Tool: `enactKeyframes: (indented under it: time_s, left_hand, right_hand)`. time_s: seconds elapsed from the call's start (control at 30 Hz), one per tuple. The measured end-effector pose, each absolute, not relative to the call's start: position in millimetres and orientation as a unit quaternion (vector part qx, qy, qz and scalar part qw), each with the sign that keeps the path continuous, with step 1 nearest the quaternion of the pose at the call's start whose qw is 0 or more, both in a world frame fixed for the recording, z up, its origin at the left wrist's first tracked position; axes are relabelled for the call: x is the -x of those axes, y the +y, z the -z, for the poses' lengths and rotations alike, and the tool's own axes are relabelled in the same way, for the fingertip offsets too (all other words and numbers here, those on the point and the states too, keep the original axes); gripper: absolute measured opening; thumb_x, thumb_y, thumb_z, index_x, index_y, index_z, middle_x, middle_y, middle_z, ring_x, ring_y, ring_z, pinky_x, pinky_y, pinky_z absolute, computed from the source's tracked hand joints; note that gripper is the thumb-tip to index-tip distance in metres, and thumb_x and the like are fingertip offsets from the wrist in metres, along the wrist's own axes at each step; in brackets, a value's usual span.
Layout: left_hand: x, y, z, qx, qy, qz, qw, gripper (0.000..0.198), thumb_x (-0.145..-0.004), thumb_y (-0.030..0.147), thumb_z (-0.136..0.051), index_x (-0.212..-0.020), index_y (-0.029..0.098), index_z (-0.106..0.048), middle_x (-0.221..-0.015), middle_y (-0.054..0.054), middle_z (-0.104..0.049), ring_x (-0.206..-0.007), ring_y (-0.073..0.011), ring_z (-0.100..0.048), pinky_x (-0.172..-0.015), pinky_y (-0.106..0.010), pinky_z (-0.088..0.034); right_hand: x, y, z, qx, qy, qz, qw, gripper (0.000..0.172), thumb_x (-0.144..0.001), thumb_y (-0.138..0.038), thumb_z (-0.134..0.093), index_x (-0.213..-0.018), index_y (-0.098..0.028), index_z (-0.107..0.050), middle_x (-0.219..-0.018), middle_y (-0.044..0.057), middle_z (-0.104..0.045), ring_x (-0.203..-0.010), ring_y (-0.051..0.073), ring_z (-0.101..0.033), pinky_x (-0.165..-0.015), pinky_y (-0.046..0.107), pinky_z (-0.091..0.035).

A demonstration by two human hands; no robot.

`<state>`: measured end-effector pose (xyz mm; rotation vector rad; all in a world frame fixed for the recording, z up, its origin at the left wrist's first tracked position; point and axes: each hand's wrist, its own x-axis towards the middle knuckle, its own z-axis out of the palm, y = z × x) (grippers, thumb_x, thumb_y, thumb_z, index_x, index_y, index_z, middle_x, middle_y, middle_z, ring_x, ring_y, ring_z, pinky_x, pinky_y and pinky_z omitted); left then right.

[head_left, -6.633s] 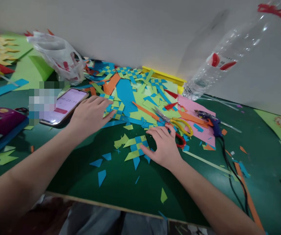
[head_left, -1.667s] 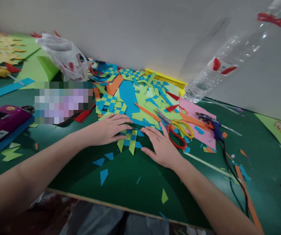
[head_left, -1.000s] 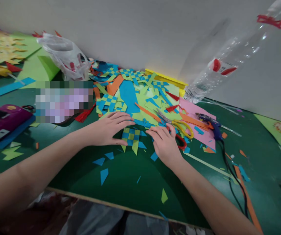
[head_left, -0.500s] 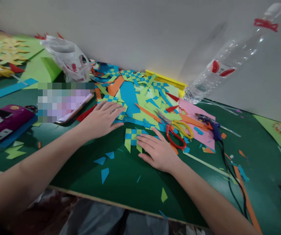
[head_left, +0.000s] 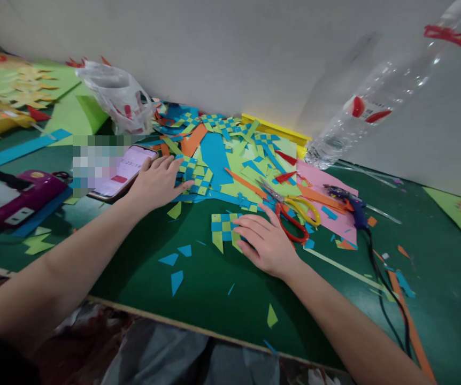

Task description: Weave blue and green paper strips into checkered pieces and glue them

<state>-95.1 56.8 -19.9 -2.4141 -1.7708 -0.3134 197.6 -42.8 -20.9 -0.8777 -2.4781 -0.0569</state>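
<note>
My left hand point(head_left: 159, 181) is open, fingers stretched out, between the phone point(head_left: 124, 174) and a blue-and-green woven paper piece point(head_left: 199, 175) at the edge of the paper pile. My right hand point(head_left: 266, 240) lies open and flat over the right part of a smaller checkered paper weave point(head_left: 223, 229), covering that side; its left edge and hanging green strip ends show. Just beyond the right hand, scissors point(head_left: 300, 207) with one red and one yellow handle rest with their blades over the paper scraps. Several blue paper scraps point(head_left: 177, 280) lie in front of the hands.
A clear plastic bottle point(head_left: 391, 88) leans against the wall at the right. A glue gun point(head_left: 359, 211) with a black cord lies on pink paper point(head_left: 345, 232). At left are a purple power strip point(head_left: 30, 195) and a white plastic bag point(head_left: 122, 101).
My left hand has drawn left, off the woven piece and toward the phone, uncovering more of the weave. The right hand stays on the smaller weave. The view has shifted slightly.
</note>
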Motion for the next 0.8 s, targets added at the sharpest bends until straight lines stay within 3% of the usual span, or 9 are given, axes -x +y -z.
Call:
enactKeyframes:
  time_s: [0.1, 0.23, 0.47, 0.63, 0.8]
  left_hand:
    - [96.6, 58.0, 21.4, 0.800, -0.590, 0.092, 0.054, 0.070, -0.092, 0.060, -0.040, -0.137, 0.006, -0.042, -0.138, -0.025, -0.051, -0.130, -0.0383, -0.045, -0.110, -0.054, -0.026]
    - [96.4, 58.4, 22.0, 0.800, -0.587, 0.119, 0.045, 0.065, -0.090, 0.061, -0.043, -0.134, 0.013, -0.045, -0.135, -0.019, -0.055, -0.125, -0.0366, -0.049, -0.110, -0.055, -0.026]
    - [94.9, 62.7, 17.9, 0.807, -0.566, 0.169, 0.011, 0.073, -0.085, 0.049, -0.058, -0.145, 0.016, -0.031, -0.141, -0.018, -0.048, -0.131, -0.0363, -0.043, -0.111, -0.055, -0.027]
    - [92.9, 63.0, 14.0, 0.811, -0.529, 0.247, -0.047, 0.080, -0.080, 0.034, -0.069, -0.146, 0.016, -0.027, -0.145, -0.017, -0.042, -0.125, -0.0305, -0.049, -0.107, -0.051, -0.038]
    - [92.2, 61.1, 12.9, 0.776, -0.540, 0.305, -0.115, 0.090, -0.069, 0.043, -0.080, -0.144, 0.020, -0.035, -0.142, -0.016, -0.043, -0.119, -0.0317, -0.054, -0.101, -0.050, -0.047]
  right_hand:
    - [-197.9, -41.8, 22.6, 0.338, -0.910, 0.010, 0.239, 0.025, -0.096, -0.031, -0.048, -0.108, -0.018, -0.066, -0.120, 0.007, -0.069, -0.116, 0.020, -0.061, -0.120, 0.053, -0.018]
    - [-198.0, -40.4, 24.7, 0.354, -0.912, -0.009, 0.208, 0.029, -0.096, -0.033, -0.048, -0.116, -0.020, -0.065, -0.128, 0.008, -0.065, -0.124, 0.022, -0.056, -0.120, 0.056, -0.018]
    - [-199.2, -40.0, 23.1, 0.382, -0.885, -0.032, 0.265, 0.025, -0.097, -0.031, -0.045, -0.107, -0.021, -0.066, -0.116, 0.005, -0.071, -0.110, 0.018, -0.064, -0.121, 0.052, -0.016]
    - [-200.8, -38.9, 23.1, 0.403, -0.873, -0.036, 0.272, 0.025, -0.098, -0.031, -0.043, -0.105, -0.022, -0.065, -0.112, 0.004, -0.072, -0.104, 0.017, -0.066, -0.120, 0.050, -0.018]
    - [-200.7, -38.5, 23.2, 0.398, -0.874, -0.034, 0.275, 0.025, -0.098, -0.031, -0.043, -0.104, -0.022, -0.065, -0.110, 0.003, -0.072, -0.102, 0.017, -0.066, -0.119, 0.048, -0.020]
